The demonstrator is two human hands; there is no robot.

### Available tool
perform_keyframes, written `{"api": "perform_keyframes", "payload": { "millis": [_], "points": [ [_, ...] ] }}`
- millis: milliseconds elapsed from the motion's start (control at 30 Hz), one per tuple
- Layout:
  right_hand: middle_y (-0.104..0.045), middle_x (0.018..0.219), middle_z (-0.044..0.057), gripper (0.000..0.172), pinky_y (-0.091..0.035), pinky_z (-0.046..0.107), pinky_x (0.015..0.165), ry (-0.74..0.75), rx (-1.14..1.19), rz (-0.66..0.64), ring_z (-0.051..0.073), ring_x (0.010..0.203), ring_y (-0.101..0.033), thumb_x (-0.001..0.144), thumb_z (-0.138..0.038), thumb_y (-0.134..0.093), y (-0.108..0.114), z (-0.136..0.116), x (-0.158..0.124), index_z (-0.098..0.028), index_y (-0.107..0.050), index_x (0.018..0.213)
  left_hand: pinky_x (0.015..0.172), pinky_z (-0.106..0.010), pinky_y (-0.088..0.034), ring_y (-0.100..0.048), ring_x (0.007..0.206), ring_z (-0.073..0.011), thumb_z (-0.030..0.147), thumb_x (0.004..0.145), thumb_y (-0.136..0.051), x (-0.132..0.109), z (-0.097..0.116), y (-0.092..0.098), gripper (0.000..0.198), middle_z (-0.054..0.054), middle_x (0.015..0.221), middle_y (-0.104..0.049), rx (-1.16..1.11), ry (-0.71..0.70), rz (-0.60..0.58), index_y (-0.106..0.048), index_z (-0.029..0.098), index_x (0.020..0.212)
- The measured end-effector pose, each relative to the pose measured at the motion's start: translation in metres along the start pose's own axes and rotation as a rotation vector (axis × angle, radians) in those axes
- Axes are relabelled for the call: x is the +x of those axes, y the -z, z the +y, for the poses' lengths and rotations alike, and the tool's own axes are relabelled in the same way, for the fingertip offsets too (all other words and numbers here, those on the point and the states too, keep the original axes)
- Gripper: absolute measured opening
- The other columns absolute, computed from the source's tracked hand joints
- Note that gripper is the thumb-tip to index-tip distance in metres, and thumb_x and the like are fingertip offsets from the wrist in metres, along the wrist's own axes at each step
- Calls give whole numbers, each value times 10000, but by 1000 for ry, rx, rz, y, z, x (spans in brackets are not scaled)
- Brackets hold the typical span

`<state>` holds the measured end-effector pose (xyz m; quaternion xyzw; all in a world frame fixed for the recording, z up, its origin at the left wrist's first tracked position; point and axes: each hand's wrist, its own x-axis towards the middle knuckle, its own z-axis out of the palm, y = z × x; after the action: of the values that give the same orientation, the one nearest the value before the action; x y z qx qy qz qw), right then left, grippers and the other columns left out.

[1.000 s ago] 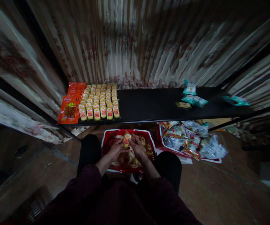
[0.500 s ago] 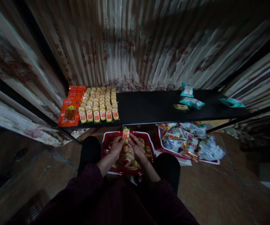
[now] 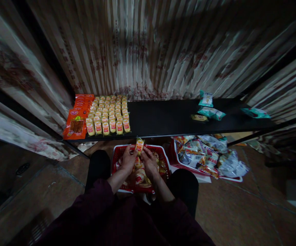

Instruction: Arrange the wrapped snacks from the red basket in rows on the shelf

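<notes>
Both of my hands are raised over a red basket (image 3: pixel 163 154) full of small snack packets that rests between my knees. My left hand (image 3: pixel 127 160) and my right hand (image 3: pixel 149 160) pinch one yellow snack packet (image 3: pixel 139 145) between their fingertips, holding it upright just below the front edge of a black shelf (image 3: pixel 163 116). On the left part of that shelf stand neat rows of the same yellow packets (image 3: pixel 109 114), with orange flat packs (image 3: pixel 78 114) stacked beside them.
A second red and white basket (image 3: pixel 206 153) heaped with mixed snack bags lies on the floor to the right. Three teal packets (image 3: pixel 209 109) and another (image 3: pixel 255 112) lie on the shelf's right side. Striped curtains hang behind. Tiled floor surrounds me.
Both hands have lifted the yellow packet up out of the basket toward the shelf edge. The view has tilted slightly; nothing on the shelf has moved.
</notes>
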<state>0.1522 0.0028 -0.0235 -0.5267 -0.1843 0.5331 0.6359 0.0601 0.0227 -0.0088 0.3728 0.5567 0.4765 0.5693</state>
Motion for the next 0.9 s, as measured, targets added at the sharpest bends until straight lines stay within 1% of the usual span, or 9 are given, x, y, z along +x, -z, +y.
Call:
{"api": "perform_keyframes", "payload": {
  "millis": [133,233,333,433,533,600,667,767,900],
  "points": [
    [-719,865,20,468,-512,278,658,21,-2,38,142,680,-619,596,-397,-782,0,0,3,-210,-699,1016,799,-274,-476,-621,818,-142,177,786,-576,4,1,-4,158,-29,896,-678,65,-33,-42,-633,201,931],
    [-723,916,32,482,-525,317,732,29,-2,29,181,782,-650,606,-410,-773,0,0,7,-215,-686,1039,837,-297,-468,-617,848,-153,169,791,-563,9,1,-7,151,-42,931,-678,152,-86,-27,-634,198,921],
    [-720,959,40,473,-517,343,804,71,-23,22,207,899,-652,629,-419,-758,0,-1,12,-221,-680,1051,860,-312,-460,-611,883,-164,183,798,-569,15,1,-11,140,-56,959,-671,238,-117,-10,-632,192,922],
    [-714,997,38,465,-507,347,841,111,-42,20,198,909,-650,653,-422,-747,-1,-7,15,-232,-675,1071,841,-301,-466,-613,869,-157,155,801,-556,20,4,-17,169,-59,955,-666,264,-111,-2,-614,184,957],
    [-703,1052,40,497,-498,347,869,137,-57,2,187,896,-648,667,-420,-745,-3,-15,17,-240,-653,1121,830,-291,-468,-614,861,-151,148,803,-555,24,7,-24,182,-53,945,-660,245,-131,-1,-592,189,977],
    [-697,1072,50,523,-499,353,870,151,-76,-8,187,886,-646,674,-424,-741,-5,-21,19,-234,-636,1150,829,-289,-467,-613,863,-150,158,807,-557,27,9,-27,161,-45,937,-658,231,-149,-23,-589,196,960],
    [-696,1072,62,537,-504,363,863,169,-90,-1,196,884,-647,675,-437,-734,-6,-25,21,-224,-627,1156,815,-287,-472,-613,845,-147,155,812,-544,29,11,-31,145,-39,926,-656,200,-133,-53,-588,199,943],
    [-695,1066,71,505,-506,376,870,199,-118,26,215,922,-646,681,-451,-715,-9,-28,25,-217,-633,1121,814,-285,-473,-613,853,-151,153,808,-541,32,13,-36,140,-42,929,-654,109,-91,-73,-595,201,929],
    [-673,1120,78,447,-476,388,938,277,-209,46,214,988,-631,719,-433,-683,-9,-29,30,-211,-634,1104,830,-284,-466,-614,888,-166,208,794,-578,34,17,-41,134,-47,960,-666,-34,-57,-102,-625,205,919]
  ]
}}
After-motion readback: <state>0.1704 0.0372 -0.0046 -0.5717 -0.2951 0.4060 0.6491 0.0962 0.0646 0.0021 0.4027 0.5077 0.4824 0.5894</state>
